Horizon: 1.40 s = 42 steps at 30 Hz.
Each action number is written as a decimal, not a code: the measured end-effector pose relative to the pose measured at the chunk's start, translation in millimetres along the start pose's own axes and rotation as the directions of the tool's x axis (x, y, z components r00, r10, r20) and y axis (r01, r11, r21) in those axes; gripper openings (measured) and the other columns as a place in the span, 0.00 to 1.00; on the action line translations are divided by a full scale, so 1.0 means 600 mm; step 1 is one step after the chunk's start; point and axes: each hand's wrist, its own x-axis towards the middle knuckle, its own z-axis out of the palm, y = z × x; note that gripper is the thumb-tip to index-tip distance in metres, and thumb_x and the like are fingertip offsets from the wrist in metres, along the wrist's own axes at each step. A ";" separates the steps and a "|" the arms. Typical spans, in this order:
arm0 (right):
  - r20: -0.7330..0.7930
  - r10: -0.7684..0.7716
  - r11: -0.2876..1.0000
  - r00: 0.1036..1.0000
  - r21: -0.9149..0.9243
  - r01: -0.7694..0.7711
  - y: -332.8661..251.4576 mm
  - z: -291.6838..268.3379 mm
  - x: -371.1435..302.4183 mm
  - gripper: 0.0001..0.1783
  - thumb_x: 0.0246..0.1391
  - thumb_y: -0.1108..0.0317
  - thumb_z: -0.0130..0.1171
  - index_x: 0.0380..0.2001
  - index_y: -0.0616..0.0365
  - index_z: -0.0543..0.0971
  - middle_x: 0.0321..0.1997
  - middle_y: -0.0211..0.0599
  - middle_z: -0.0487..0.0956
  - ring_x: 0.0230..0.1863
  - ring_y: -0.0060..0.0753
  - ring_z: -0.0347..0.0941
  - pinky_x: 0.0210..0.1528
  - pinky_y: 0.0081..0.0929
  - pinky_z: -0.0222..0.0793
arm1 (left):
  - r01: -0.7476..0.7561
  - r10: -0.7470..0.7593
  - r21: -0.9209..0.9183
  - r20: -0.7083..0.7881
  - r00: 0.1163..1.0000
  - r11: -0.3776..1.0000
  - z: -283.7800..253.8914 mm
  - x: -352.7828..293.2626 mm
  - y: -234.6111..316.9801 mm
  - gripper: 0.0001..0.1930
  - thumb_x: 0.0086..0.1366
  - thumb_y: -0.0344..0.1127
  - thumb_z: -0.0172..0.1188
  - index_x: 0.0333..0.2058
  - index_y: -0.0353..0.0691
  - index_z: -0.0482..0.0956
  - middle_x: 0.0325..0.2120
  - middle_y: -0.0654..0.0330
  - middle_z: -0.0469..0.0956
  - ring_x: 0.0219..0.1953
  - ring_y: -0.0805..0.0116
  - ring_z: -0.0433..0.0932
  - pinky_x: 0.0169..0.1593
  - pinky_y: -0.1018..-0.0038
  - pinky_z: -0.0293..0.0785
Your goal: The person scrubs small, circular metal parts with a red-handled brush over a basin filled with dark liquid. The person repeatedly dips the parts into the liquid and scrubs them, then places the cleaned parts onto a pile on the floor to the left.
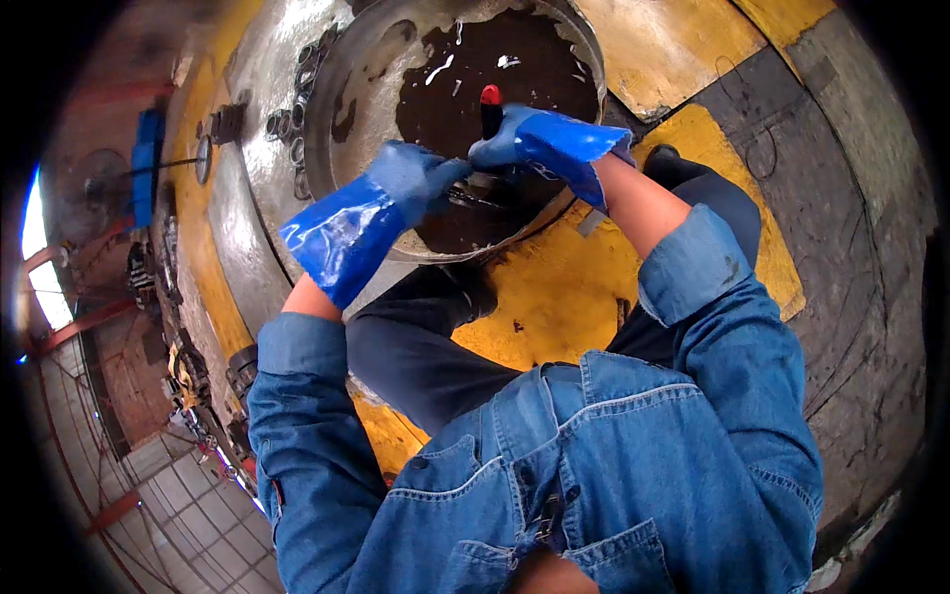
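A wide round metal pan [320, 129] stands before me, with a pool of dark liquid [549, 74] in it. Both my hands wear long blue rubber gloves and are over the pan. My right hand [502, 137] is closed around a black handle with a red end [491, 96]; the tool's working end is hidden. Close beside it, my left hand [421, 176] has its fingers curled, meeting the right hand's fingertips. What the left fingers grip cannot be made out. A dark, wet shape [485, 193] lies just below the hands, too unclear to name.
Several dark ring-shaped metal parts [297, 124] sit along the pan's left side. Yellow plates [534, 307] lie beneath me, with dark grey flooring [851, 287] to the right. My bent legs flank the pan's near edge. A blue upright object [147, 168] stands at far left.
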 end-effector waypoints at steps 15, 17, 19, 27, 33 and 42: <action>0.082 -0.244 0.884 0.966 0.428 0.186 0.023 0.050 -0.007 0.16 0.55 0.56 0.65 0.42 0.53 0.87 0.34 0.32 0.84 0.32 0.25 0.75 0.36 0.27 0.68 | 0.062 -0.787 -0.988 0.150 0.598 -0.140 0.161 -0.015 0.037 0.29 0.73 0.43 0.64 0.67 0.36 0.70 0.48 0.55 0.83 0.45 0.61 0.83 0.50 0.67 0.81; 0.139 -0.278 0.781 0.950 0.609 0.139 0.006 0.087 -0.030 0.14 0.54 0.61 0.65 0.43 0.52 0.87 0.36 0.33 0.85 0.35 0.24 0.77 0.41 0.25 0.72 | 0.146 -0.820 -0.944 -0.174 0.546 0.297 0.161 -0.027 0.089 0.26 0.73 0.45 0.63 0.64 0.37 0.73 0.47 0.53 0.83 0.43 0.59 0.84 0.51 0.66 0.81; 0.219 -0.264 0.654 0.940 0.756 0.008 -0.031 0.108 -0.064 0.15 0.54 0.62 0.66 0.44 0.52 0.86 0.37 0.33 0.86 0.37 0.25 0.79 0.44 0.25 0.74 | 0.318 -0.859 -0.855 -0.245 0.449 0.410 0.181 -0.027 0.127 0.24 0.72 0.44 0.61 0.62 0.38 0.75 0.53 0.47 0.81 0.55 0.57 0.80 0.62 0.65 0.74; -0.150 -0.296 0.952 0.943 0.036 0.304 0.056 0.098 0.063 0.23 0.56 0.49 0.66 0.48 0.53 0.85 0.44 0.51 0.86 0.45 0.47 0.83 0.52 0.40 0.76 | 0.654 -0.908 -0.660 -0.106 0.406 0.369 0.147 0.009 0.087 0.20 0.70 0.45 0.61 0.58 0.49 0.79 0.44 0.46 0.85 0.47 0.47 0.86 0.52 0.60 0.81; 0.102 -0.164 0.633 0.981 0.774 0.026 0.033 0.067 0.011 0.14 0.66 0.61 0.59 0.45 0.59 0.86 0.43 0.34 0.86 0.42 0.23 0.79 0.52 0.23 0.73 | 0.212 -0.928 -0.970 -0.036 0.370 0.122 0.233 -0.020 0.028 0.22 0.74 0.43 0.60 0.58 0.34 0.78 0.39 0.50 0.86 0.38 0.64 0.85 0.44 0.68 0.81; -0.185 -0.266 0.924 0.946 -0.330 0.195 0.019 0.101 0.030 0.17 0.58 0.51 0.64 0.41 0.51 0.86 0.38 0.45 0.87 0.42 0.51 0.84 0.49 0.43 0.78 | 0.294 -0.886 -0.956 0.126 0.446 0.012 0.121 -0.023 0.054 0.24 0.75 0.46 0.61 0.58 0.32 0.78 0.35 0.58 0.84 0.33 0.74 0.81 0.37 0.75 0.78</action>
